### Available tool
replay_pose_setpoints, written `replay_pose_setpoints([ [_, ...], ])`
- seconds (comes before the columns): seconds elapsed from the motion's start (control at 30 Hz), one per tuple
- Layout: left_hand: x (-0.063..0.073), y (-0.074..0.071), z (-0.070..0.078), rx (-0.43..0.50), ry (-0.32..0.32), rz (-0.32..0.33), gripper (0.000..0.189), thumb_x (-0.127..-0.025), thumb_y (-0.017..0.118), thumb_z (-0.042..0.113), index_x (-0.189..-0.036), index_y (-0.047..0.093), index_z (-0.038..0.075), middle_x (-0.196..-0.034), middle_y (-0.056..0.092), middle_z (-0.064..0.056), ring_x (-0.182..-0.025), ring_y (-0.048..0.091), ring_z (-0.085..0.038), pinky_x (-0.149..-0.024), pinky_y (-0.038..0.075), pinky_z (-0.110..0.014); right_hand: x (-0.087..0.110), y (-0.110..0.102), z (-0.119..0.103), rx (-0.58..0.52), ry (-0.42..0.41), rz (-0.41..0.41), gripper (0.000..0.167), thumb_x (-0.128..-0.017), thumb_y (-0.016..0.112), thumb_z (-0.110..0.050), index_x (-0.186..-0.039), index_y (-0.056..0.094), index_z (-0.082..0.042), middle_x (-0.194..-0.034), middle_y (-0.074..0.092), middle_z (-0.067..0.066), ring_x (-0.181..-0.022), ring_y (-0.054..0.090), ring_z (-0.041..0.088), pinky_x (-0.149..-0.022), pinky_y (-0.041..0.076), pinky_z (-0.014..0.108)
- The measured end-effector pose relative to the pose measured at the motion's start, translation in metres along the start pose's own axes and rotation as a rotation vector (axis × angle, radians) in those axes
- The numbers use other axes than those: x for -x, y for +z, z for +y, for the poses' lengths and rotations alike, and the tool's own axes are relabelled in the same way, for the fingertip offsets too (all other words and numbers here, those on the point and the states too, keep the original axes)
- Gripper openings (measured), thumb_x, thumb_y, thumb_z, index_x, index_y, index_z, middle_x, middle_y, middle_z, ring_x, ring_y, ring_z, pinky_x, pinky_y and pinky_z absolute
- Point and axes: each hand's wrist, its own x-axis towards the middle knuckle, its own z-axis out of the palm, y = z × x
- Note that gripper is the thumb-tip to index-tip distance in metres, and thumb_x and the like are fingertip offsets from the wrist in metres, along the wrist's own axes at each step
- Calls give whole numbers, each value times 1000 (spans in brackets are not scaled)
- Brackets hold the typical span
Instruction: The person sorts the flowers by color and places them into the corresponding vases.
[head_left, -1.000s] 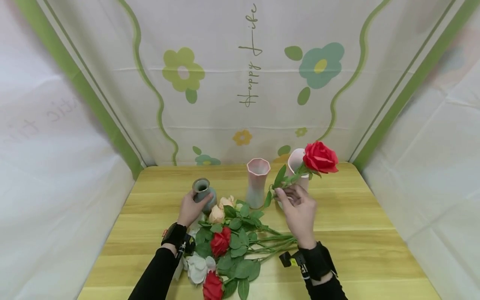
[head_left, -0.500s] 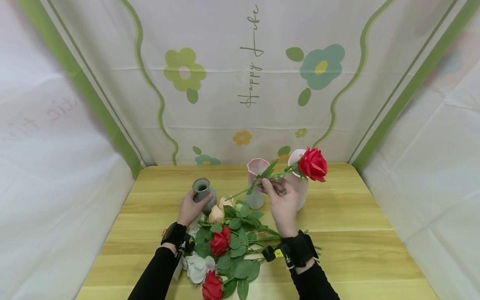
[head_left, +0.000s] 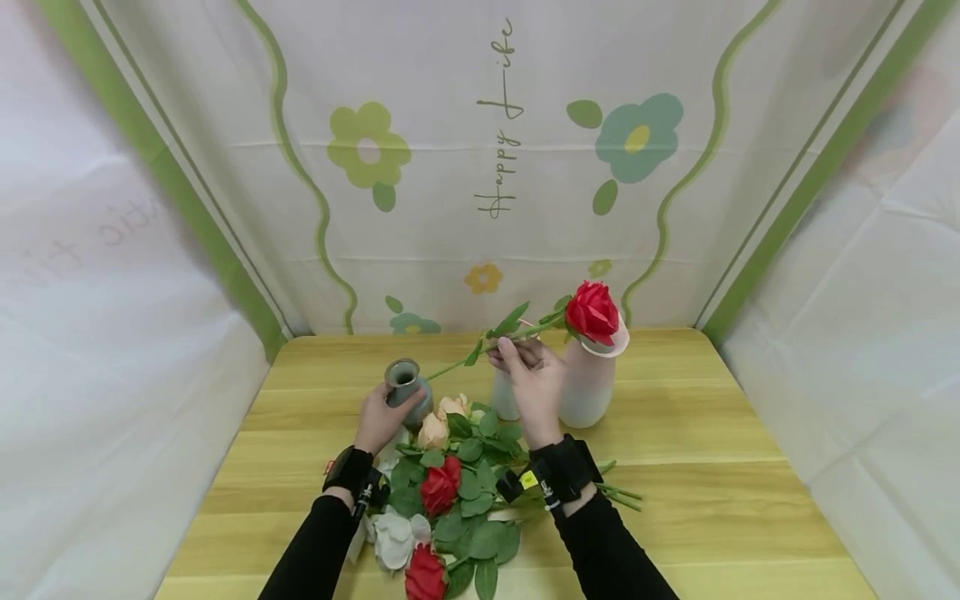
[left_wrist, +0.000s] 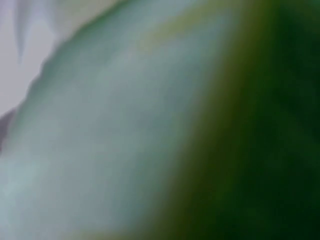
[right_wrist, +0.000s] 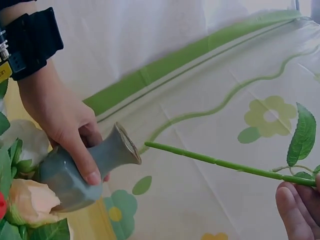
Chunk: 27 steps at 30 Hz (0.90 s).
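Observation:
In the head view, my left hand [head_left: 382, 419] grips a small blue-grey vase [head_left: 404, 387] at the table's left, thumb across its side. My right hand [head_left: 534, 387] pinches the green stem of a red rose [head_left: 592, 312], its bloom up to the right and its stem slanting down leftward. The right wrist view shows the bare stem end [right_wrist: 160, 146] just short of the vase's flared rim [right_wrist: 129, 144], with a gap between them. A blurred green leaf [left_wrist: 115, 115] fills most of the left wrist view, hiding the left hand there.
A pinkish-white vase [head_left: 588, 387] stands behind my right hand; a second pink-rimmed vase [head_left: 505, 396] is partly hidden by that hand. Between my forearms lie leafy flowers: peach roses [head_left: 433, 431], red roses [head_left: 441, 485] and a white flower [head_left: 397, 537]. Fabric walls surround the table.
My right hand has carried the red rose leftward, bringing its stem end from over the right side to beside the blue-grey vase. The left hand and vase have stayed put.

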Motion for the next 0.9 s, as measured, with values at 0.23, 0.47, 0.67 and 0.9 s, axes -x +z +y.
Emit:
replay_pose_setpoints([
  [0.23, -1, 0, 2, -8, -3, 4, 55, -91, 67, 52, -135, 55, 20, -129, 58, -1, -116, 56, -22, -97, 46, -38, -7, 52, -46, -31, 5, 39, 23, -96, 65, -6, -117, 67, 3, -103, 69, 21, -89, 69, 32, -81, 58, 41],
  [0.47, 0, -1, 8, -5, 9, 8, 57, -91, 67, 52, -136, 55, 19, -130, 58, -3, -117, 56, -25, -97, 46, -41, -8, 86, -82, 55, 31, 51, 22, -96, 67, -15, -111, 70, 1, -99, 69, 20, -88, 68, 33, -85, 57, 41],
  [0.67, -2, 0, 7, -21, -6, 19, 57, -89, 68, 54, -135, 56, 21, -128, 59, -2, -117, 57, -24, -97, 46, -42, -4, 85, -28, 214, 46, -15, 21, -101, 60, -14, -118, 68, -5, -104, 69, 13, -92, 68, 24, -86, 55, 35],
  [0.9, 2, -5, 26, -21, -48, 6, 56, -89, 68, 53, -132, 57, 19, -127, 60, -3, -116, 57, -23, -98, 45, -40, -6, 104, -32, 326, 118, -70, 19, -101, 61, -19, -112, 70, -8, -100, 70, 9, -93, 68, 24, -85, 55, 32],
])
